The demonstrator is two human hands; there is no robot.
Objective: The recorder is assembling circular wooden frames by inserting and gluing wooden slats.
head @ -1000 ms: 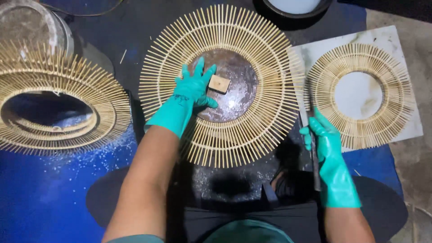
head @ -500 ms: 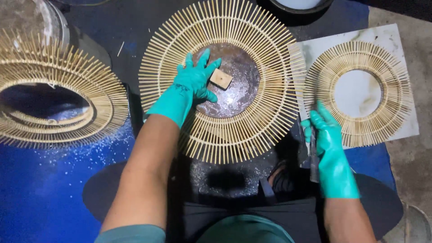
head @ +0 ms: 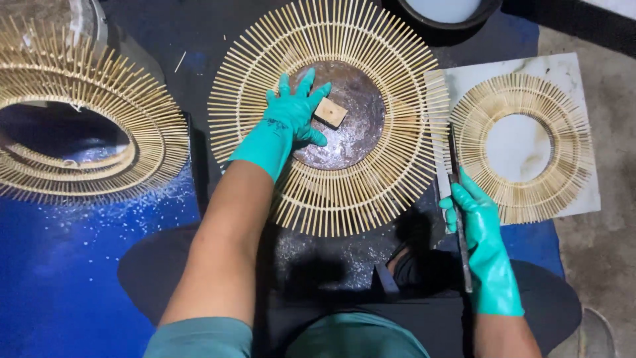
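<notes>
Blue speckled floor mat (head: 59, 265) and dark work patch, person seated over a big sunburst ring of bamboo sticks (head: 331, 113)

Left hand (head: 295, 113) in teal glove lies flat on the rusty round plate (head: 354, 126) at the ring's middle, fingers spread, thumb just beside a small wooden block (head: 330, 112), probably pressing to keep the sticks from shifting; right hand (head: 480, 232) in teal glove closes its fingers round a thin dark blade (head: 457, 199) whose tip points up between the big ring and a smaller stick ring (head: 520, 146), which rests on a white slab (head: 570, 73), likely kept flat there; another stick ring (head: 86, 126) sits well apart at far left, dark bowl (head: 444, 20) at top edge
</notes>
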